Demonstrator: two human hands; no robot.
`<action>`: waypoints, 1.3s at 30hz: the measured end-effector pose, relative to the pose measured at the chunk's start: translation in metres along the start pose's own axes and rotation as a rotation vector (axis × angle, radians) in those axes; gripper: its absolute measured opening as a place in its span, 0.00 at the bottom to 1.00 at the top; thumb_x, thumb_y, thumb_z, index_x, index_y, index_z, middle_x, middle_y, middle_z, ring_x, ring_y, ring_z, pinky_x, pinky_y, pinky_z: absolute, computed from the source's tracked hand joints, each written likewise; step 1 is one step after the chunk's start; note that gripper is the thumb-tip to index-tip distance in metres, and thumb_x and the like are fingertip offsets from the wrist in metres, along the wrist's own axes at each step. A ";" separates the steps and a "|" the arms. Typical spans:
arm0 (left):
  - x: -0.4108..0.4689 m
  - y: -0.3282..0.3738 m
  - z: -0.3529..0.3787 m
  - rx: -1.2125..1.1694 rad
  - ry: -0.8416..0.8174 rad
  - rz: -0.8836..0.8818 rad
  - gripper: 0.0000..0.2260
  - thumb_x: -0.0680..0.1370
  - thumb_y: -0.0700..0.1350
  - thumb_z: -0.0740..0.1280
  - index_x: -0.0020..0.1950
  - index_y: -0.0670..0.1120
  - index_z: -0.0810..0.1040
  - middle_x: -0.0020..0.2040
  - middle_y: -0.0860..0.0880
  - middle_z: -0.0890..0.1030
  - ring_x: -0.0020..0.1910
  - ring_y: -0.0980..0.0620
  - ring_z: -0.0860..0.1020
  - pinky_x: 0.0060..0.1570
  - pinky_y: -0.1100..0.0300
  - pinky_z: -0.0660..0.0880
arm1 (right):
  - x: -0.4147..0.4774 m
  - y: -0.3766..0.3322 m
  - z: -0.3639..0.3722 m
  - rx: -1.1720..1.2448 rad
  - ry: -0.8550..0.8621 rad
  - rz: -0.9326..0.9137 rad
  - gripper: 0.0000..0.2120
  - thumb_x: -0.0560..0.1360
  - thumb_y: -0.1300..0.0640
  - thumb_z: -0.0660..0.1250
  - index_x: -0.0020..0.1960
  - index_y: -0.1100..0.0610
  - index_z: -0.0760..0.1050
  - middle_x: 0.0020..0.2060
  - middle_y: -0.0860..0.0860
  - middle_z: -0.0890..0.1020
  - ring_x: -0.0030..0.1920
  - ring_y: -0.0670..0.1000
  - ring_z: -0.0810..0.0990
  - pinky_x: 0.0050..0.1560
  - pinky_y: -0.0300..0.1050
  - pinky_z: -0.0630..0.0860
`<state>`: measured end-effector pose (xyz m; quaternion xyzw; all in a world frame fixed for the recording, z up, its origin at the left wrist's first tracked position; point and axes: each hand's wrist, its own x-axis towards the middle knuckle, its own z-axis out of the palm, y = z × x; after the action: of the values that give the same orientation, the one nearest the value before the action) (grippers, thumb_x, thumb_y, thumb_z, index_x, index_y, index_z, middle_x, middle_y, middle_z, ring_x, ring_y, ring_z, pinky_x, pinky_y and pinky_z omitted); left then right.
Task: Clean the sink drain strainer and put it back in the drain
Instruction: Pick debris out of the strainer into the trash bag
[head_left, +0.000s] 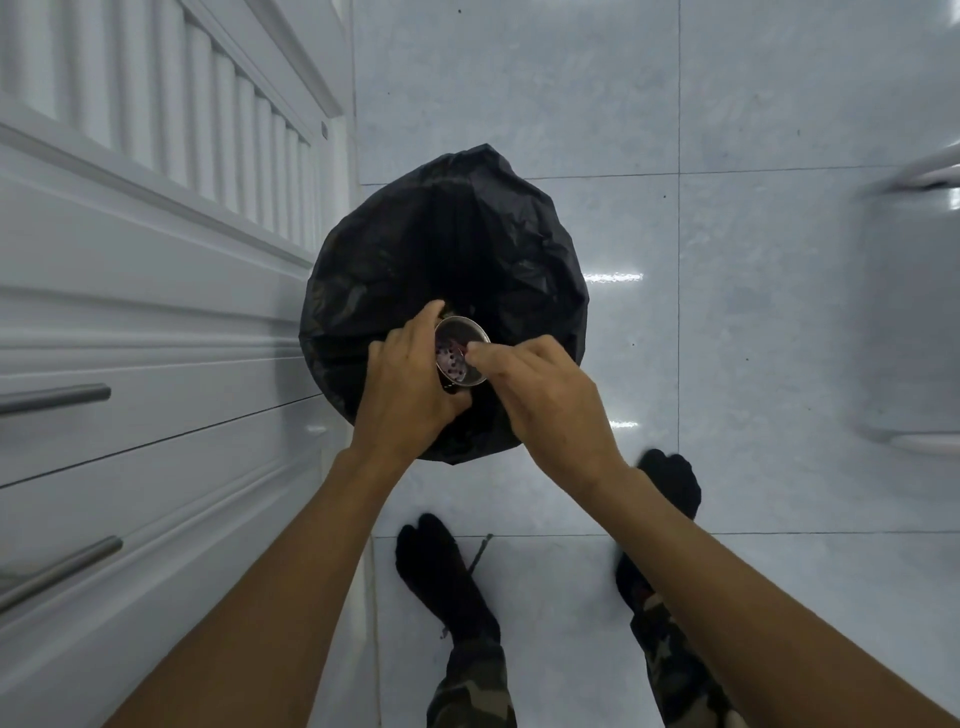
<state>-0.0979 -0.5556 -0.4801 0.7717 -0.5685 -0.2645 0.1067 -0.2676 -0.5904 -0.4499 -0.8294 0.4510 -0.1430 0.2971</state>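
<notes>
A round metal sink strainer (460, 332) is held over a bin lined with a black bag (447, 249). My left hand (410, 384) grips the strainer from its left side, tilted so its basket faces right. Bits of reddish and pale debris lie inside the basket. My right hand (540, 395) reaches in from the right, its fingertips pinching at the debris in the basket. The lower part of the strainer is hidden behind my hands.
White cabinet drawers with metal bar handles (57, 397) run along the left. The floor is glossy pale tile (753, 312). My feet in black socks (441, 566) stand just behind the bin. A blurred white fixture (924, 312) sits at the right edge.
</notes>
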 end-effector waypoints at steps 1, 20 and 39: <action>0.000 0.000 -0.001 -0.002 -0.007 0.003 0.41 0.67 0.49 0.82 0.76 0.42 0.67 0.68 0.41 0.78 0.65 0.41 0.77 0.68 0.51 0.65 | 0.002 0.000 0.001 -0.014 -0.017 0.023 0.12 0.78 0.55 0.67 0.60 0.55 0.80 0.51 0.52 0.85 0.50 0.53 0.79 0.43 0.42 0.79; 0.002 -0.010 -0.012 -0.206 -0.058 -0.102 0.39 0.69 0.46 0.82 0.75 0.47 0.65 0.68 0.47 0.76 0.65 0.46 0.76 0.66 0.51 0.76 | 0.004 -0.022 0.000 0.138 -0.005 0.230 0.09 0.82 0.55 0.64 0.58 0.55 0.80 0.49 0.52 0.84 0.48 0.50 0.79 0.49 0.44 0.81; -0.004 -0.010 0.002 -0.020 0.052 -0.021 0.38 0.66 0.46 0.82 0.73 0.46 0.71 0.67 0.45 0.76 0.65 0.44 0.75 0.63 0.58 0.63 | -0.002 -0.020 -0.002 0.086 -0.039 0.145 0.11 0.77 0.63 0.71 0.59 0.60 0.81 0.50 0.56 0.85 0.50 0.56 0.82 0.53 0.50 0.83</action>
<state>-0.0912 -0.5485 -0.4852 0.7830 -0.5548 -0.2512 0.1263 -0.2562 -0.5816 -0.4362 -0.7837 0.4972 -0.1242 0.3508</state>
